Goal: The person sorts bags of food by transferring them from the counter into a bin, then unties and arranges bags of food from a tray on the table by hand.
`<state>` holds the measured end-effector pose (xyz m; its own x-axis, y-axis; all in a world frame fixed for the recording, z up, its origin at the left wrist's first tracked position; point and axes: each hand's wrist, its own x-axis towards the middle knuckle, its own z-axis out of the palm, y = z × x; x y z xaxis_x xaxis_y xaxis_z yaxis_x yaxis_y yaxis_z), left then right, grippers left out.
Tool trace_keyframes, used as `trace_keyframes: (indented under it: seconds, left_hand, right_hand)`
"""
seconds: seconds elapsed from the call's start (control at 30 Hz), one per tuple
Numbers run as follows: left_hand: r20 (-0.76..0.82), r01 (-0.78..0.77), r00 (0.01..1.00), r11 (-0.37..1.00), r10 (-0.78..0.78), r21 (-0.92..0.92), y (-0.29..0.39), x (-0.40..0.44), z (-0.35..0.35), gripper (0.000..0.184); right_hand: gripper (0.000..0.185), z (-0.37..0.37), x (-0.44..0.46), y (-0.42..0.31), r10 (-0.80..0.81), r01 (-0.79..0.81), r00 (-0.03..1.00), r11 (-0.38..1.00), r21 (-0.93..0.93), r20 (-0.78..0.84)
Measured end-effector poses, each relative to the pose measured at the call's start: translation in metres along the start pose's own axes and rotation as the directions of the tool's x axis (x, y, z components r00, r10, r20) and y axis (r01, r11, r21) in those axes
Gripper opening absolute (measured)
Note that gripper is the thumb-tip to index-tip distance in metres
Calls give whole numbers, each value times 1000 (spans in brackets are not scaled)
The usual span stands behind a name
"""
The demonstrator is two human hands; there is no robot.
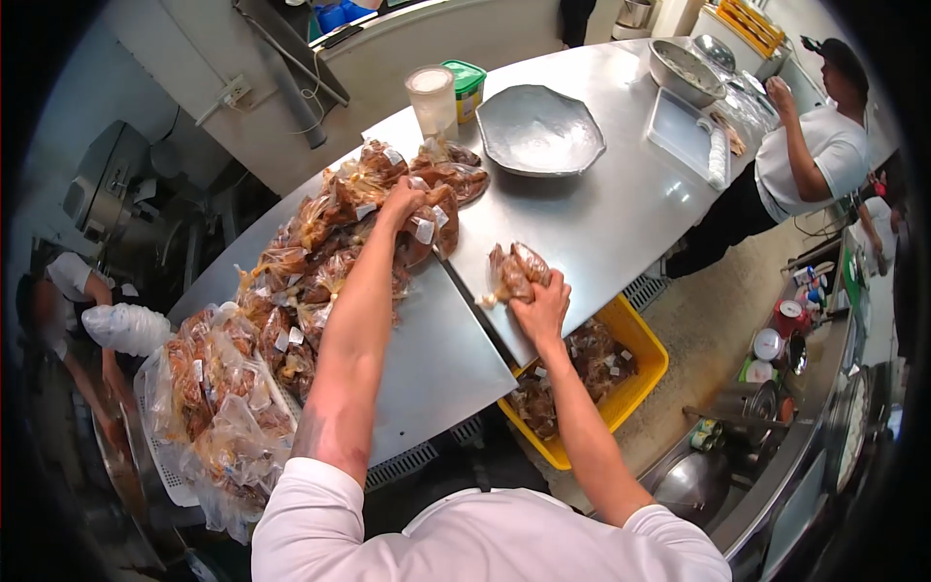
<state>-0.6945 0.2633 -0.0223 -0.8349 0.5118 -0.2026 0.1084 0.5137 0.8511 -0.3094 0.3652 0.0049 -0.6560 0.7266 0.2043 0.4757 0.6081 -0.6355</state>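
My left hand [402, 202] reaches into the far end of a heap of clear plastic bags [325, 233] filled with brown food and marked with small white labels. Its fingers are closed on the top of one labelled bag [444, 215]. Over the right part of the steel table [427, 359], my right hand [545, 308] grips another bag of brown food [516, 272] from the side. Below that hand, a yellow crate [652, 367] on the floor holds several similar bags. What exactly the food is, I cannot tell.
A white basket [175, 475] of bagged food stands at the left. Behind are a grey dish [539, 131], a plastic container [432, 102] and a green-lidded tub [465, 82]. A steel bowl [687, 73] and tray [684, 141] lie near a co-worker [815, 145]; another person [73, 320] stands left.
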Motion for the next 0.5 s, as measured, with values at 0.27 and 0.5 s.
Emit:
trace_keyframes:
  seconds: [0.27, 0.5]
  left_hand:
    - [69, -238, 965, 958, 252, -159, 62, -151, 0, 11]
    - [315, -126, 820, 688, 477, -715, 48, -240, -3, 6]
  right_hand:
    - [35, -62, -84, 67, 11, -25, 997, 980, 197, 72]
    - [38, -118, -169, 120, 438, -526, 777, 58, 848, 452]
